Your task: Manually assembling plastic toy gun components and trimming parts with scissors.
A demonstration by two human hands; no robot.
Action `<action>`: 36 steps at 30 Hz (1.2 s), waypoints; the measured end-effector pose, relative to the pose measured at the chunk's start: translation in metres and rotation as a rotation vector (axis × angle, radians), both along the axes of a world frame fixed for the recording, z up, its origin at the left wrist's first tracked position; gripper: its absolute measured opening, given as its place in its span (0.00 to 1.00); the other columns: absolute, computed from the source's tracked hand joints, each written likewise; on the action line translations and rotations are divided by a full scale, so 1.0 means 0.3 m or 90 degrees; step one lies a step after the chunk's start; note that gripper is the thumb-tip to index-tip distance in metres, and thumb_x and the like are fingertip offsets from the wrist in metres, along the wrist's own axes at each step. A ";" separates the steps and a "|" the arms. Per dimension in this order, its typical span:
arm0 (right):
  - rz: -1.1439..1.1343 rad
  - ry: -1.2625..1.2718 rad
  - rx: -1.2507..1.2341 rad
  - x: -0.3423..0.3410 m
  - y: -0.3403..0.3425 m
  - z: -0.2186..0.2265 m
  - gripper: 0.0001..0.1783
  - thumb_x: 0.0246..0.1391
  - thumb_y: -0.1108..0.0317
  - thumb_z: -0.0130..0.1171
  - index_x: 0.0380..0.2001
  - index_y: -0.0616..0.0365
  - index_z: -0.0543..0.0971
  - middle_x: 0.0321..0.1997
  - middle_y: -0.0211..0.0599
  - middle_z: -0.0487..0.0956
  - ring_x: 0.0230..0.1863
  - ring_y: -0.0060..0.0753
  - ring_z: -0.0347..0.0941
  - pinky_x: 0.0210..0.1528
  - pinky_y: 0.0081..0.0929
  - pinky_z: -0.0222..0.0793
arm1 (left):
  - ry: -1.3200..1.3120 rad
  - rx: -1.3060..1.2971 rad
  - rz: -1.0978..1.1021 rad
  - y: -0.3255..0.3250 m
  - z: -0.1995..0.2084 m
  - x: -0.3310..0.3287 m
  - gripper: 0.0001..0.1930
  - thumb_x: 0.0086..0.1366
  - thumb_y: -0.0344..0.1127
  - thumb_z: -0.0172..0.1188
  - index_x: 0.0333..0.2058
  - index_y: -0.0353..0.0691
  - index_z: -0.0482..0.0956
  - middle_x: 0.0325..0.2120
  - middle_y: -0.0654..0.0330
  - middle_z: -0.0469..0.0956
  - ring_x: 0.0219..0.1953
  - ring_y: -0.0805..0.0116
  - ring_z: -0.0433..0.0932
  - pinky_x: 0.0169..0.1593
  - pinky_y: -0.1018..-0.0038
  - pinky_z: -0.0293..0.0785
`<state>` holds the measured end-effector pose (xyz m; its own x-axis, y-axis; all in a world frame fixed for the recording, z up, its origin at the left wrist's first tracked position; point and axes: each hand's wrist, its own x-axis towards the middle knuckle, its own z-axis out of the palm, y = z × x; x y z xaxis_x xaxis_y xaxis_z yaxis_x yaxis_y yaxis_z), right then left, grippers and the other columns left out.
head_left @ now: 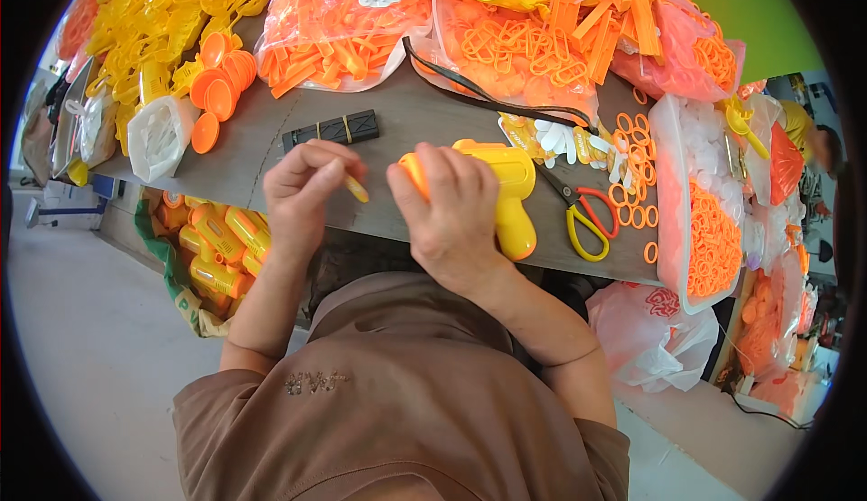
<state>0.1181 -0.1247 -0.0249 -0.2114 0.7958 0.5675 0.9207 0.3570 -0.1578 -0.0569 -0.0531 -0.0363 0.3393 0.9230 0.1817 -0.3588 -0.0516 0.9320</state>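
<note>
My right hand [452, 216] is wrapped over a yellow toy gun [517, 176] with an orange front end, held above the table's near edge with its grip toward me. To its left, my left hand [305, 192] is closed in a pinch on a small narrow yellow-and-white piece [359, 191], apart from the toy. Beyond the left hand lies a black block [336, 128] with bands around it. Right of the toy are scissors [585, 216] with one yellow and one red handle. White and yellow stickers [558, 138] lie just beyond them.
Bags of orange parts [330, 49] line the table's far side, with a black strap [479, 99] in front. Orange rings [639, 171] and a clear bin [668, 203] stand right. Orange cups [219, 94] and yellow parts lie left. A sack of yellow toys [217, 275] sits below.
</note>
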 end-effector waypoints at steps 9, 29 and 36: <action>-0.008 0.090 0.054 0.305 0.145 0.080 0.11 0.46 0.79 0.52 0.36 0.66 0.75 0.37 0.43 0.75 0.42 0.44 0.71 0.46 0.36 0.67 | 0.090 0.016 -0.107 -0.055 0.068 0.027 0.03 0.57 0.25 0.61 0.28 0.31 0.76 0.34 0.51 0.78 0.36 0.64 0.77 0.44 0.69 0.72; -0.053 0.208 -0.200 0.530 0.139 0.203 0.08 0.47 0.75 0.59 0.33 0.62 0.75 0.37 0.40 0.76 0.37 0.36 0.74 0.40 0.25 0.68 | 0.357 0.580 -0.101 -0.031 0.015 0.140 0.09 0.49 0.27 0.64 0.28 0.32 0.75 0.49 0.50 0.73 0.53 0.51 0.71 0.60 0.49 0.59; 0.115 0.033 -0.181 0.292 -0.001 0.147 0.16 0.43 0.76 0.62 0.39 0.63 0.74 0.36 0.41 0.74 0.37 0.44 0.71 0.40 0.34 0.69 | 0.373 0.598 -0.132 -0.032 -0.004 0.144 0.07 0.51 0.29 0.64 0.27 0.37 0.74 0.50 0.49 0.73 0.55 0.51 0.69 0.62 0.52 0.56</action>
<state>0.2058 -0.1250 0.0191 -0.3403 0.8758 0.3422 0.8342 0.4492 -0.3199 -0.0136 -0.0627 -0.0375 0.7316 0.4194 0.5375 0.0377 -0.8121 0.5823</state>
